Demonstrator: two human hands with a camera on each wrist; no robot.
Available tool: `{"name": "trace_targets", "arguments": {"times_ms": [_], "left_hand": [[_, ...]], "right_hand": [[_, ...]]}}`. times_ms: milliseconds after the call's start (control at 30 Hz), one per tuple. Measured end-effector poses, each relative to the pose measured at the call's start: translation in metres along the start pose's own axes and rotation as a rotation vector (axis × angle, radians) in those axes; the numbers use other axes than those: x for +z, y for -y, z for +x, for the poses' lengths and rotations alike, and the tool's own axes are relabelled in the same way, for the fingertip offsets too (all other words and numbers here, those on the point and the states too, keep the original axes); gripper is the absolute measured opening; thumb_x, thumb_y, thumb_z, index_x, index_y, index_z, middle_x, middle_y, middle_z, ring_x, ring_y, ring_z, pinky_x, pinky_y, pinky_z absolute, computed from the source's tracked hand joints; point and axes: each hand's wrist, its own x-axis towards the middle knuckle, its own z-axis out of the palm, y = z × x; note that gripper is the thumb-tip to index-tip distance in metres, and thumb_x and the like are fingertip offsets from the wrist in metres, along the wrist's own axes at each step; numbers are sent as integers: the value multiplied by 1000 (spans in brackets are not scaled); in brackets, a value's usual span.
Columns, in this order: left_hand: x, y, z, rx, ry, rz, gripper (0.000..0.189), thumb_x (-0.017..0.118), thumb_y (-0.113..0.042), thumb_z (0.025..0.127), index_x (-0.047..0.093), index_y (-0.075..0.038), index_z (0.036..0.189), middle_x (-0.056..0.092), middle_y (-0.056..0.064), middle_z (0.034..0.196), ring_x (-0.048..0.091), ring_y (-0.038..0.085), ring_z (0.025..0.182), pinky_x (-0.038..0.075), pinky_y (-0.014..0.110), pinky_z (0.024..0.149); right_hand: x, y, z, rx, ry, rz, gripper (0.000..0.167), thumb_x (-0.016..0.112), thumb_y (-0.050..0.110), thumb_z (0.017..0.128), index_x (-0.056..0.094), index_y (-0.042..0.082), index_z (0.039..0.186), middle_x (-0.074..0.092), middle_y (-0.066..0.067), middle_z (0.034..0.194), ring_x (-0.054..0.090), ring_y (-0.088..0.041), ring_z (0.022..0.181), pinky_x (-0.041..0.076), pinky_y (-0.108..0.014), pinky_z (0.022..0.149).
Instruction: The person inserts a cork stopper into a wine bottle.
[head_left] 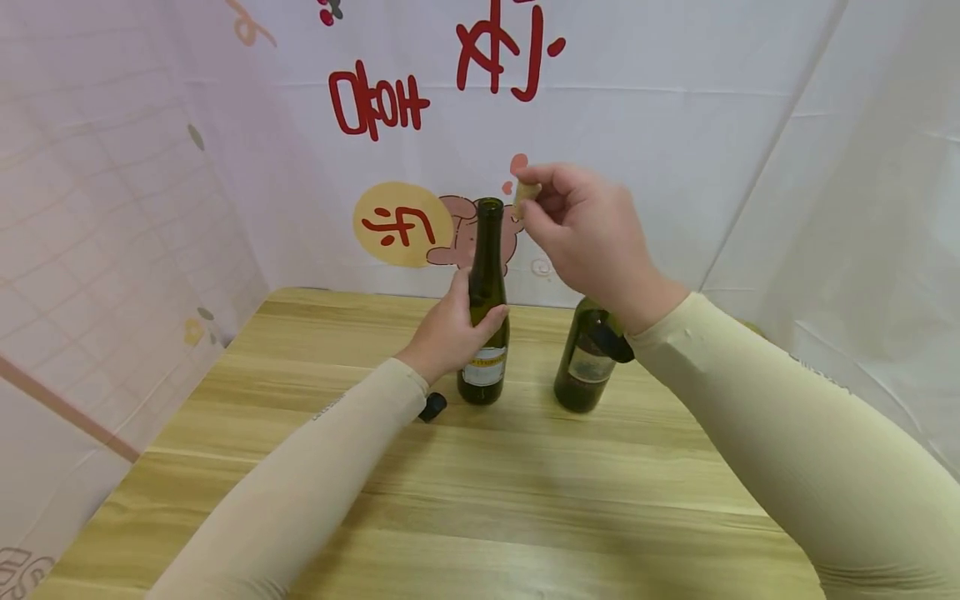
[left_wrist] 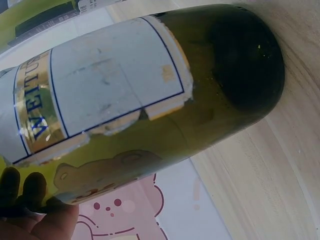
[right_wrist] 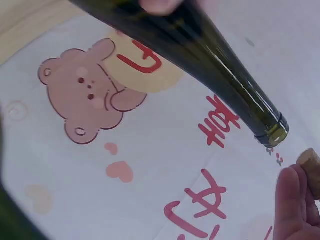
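A dark green wine bottle (head_left: 489,250) stands upright on the table, its mouth uncovered. My left hand (head_left: 453,329) grips it around the body, above the pale label (left_wrist: 115,75), which has torn edges in the left wrist view. To the right of the bottle's mouth, my right hand (head_left: 588,229) pinches a cork (head_left: 527,193) between thumb and fingers. In the right wrist view the cork (right_wrist: 311,170) is apart from the bottle's rim (right_wrist: 274,134).
A second green bottle (head_left: 583,362) stands to the right, partly behind my right wrist. Beside my left forearm a small black object (head_left: 432,407) lies on the wooden table (head_left: 480,500). A white printed cloth (head_left: 637,108) hangs behind the table.
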Motion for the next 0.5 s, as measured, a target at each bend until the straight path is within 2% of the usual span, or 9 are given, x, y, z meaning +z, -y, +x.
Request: {"name": "trace_targets", "arguments": {"times_ms": [200,500], "left_hand": [[-1,2,0,6,-4,20,91,50,-76,97,20,-19,161,60,12,145,65,33,128,51,58,110],[-1,-1,-1,33,-7,18,91,49,-78,96,22,-17,159,61,12,140,66,32,125,52,57,109]], "right_hand": [[7,6,23,44,52,-28,29,64,12,103,74,9,131,79,-9,107,70,-12,87,52,-16,73],[18,3,36,72,130,-88,32,64,14,105,72,11,136,78,-5,112,69,-12,91,56,-24,81]]}}
